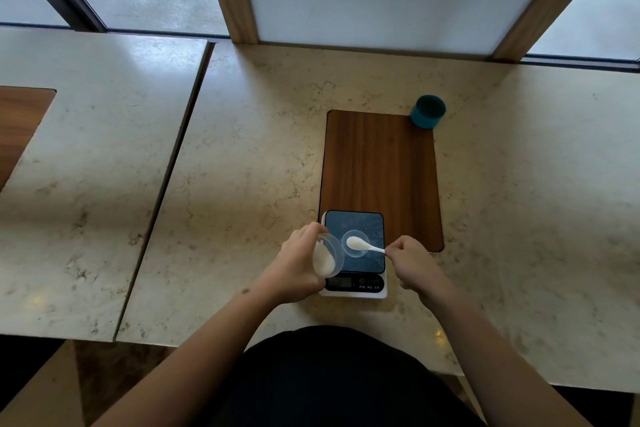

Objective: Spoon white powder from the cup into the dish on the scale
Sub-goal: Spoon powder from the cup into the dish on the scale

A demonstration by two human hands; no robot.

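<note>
Left hand (294,262) is wrapped around the cup (328,255), holding it tipped toward the scale (354,253), and my right hand (410,260) has the tail end of the spoon (363,245) pinched between fingertips. So both hands are closed on something, nothing loose

The spoon's a tiny white plastic thing, basically weightless and stiff enough, but with a grip that far back on the handle the bowl end will wobble easily. I'd keep the pinch right at the end like this so my fingers stay clear of the dish (355,244), and tip it slow. The cup is thin clear plastic, probably flexes if you squeeze, so a light wrap round the side is plenty

Contents: cup's got a decent pile of white powder sitting against its lower wall since it's tilted, just left of the dish. The spoon is loaded, heaped white, and its bowl sits right over the dish. The dish is clear and shallow, in the middle of the scale's dark platform, and looks pretty much empty to me, though it's hard to tell through clear plastic. Can't read the display. There's a teal cup (428,112) way off at the far corner of the wood board (381,166), can't see anything in it
</note>
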